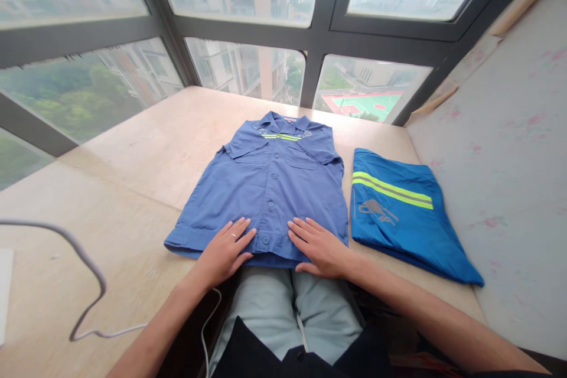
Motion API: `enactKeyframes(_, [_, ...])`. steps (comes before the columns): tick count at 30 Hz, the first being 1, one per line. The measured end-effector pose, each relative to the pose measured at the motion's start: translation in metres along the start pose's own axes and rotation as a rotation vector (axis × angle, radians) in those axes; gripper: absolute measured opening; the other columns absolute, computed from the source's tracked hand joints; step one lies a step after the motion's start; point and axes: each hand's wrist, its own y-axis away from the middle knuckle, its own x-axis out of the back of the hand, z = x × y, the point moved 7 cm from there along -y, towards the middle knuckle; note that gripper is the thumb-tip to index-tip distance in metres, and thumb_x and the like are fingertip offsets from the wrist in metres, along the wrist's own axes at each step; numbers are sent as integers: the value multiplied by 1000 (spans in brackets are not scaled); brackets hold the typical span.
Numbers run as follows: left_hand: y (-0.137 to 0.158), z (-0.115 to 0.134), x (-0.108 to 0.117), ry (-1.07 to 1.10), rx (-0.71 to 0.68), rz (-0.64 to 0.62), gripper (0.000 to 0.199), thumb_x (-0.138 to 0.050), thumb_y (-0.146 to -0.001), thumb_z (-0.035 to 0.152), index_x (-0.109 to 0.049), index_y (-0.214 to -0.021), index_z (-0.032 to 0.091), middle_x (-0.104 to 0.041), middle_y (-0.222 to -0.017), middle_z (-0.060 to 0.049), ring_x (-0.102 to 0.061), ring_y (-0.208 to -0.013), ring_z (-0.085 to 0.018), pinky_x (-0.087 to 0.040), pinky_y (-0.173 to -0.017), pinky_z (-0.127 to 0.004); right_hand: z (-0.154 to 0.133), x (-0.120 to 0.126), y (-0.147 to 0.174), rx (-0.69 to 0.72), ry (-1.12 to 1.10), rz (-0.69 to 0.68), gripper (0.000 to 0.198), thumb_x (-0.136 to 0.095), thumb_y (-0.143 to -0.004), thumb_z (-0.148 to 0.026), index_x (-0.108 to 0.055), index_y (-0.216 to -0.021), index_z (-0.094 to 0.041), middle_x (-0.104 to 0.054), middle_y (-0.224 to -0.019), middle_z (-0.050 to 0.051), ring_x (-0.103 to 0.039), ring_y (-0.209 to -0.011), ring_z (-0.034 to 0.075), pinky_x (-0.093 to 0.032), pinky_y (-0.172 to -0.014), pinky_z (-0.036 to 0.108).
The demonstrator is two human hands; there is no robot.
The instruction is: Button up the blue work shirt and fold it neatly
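A blue short-sleeved work shirt (252, 186) lies spread flat and buttoned on the wooden surface, its collar toward the window and its hem toward me. A yellow-green reflective stripe crosses its chest, and both sleeves lie angled across the front. My left hand (228, 248), with a ring on one finger, rests flat on the hem left of the bottom button. On the other side of the button placket, my right hand (319, 248) presses lightly on the hem with its fingers apart. Neither hand grips the cloth.
Right of the shirt lies a folded bright blue garment (394, 230) with a yellow-green stripe. A grey cable (88, 260) loops over the left side of the wooden surface (119, 189). Windows (248, 71) border the far edge, and a floral-papered wall (500, 159) stands at the right.
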Motion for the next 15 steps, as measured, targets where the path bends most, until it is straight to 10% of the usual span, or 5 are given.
enactKeyframes(5, [0, 5, 38, -57, -88, 215, 23, -48, -96, 10, -70, -103, 14, -71, -114, -11, -68, -105, -22, -55, -89, -36, -14, 12, 0, 47, 18, 204, 28, -54, -98, -23, -65, -119, -9, -59, -134, 17, -53, -128, 29, -42, -111, 48])
enactKeyframes(10, [3, 16, 67, -29, -44, 304, 20, -54, -94, 7, -68, -105, 14, -72, -109, -9, -67, -105, -20, -52, -92, -35, -21, 57, 14, 133, 8, 502, 20, -47, -100, -12, -67, -105, -14, -69, -112, 9, -65, -102, 19, -50, -99, 39])
enactKeyframes(15, [14, 28, 39, -15, -100, 139, 25, -45, -97, 7, -68, -96, 16, -71, -116, -7, -63, -118, -21, -45, -102, -39, -35, 42, 20, 307, 34, 344, 22, -45, -101, -10, -66, -94, -14, -69, -102, 7, -63, -93, 18, -53, -87, 33])
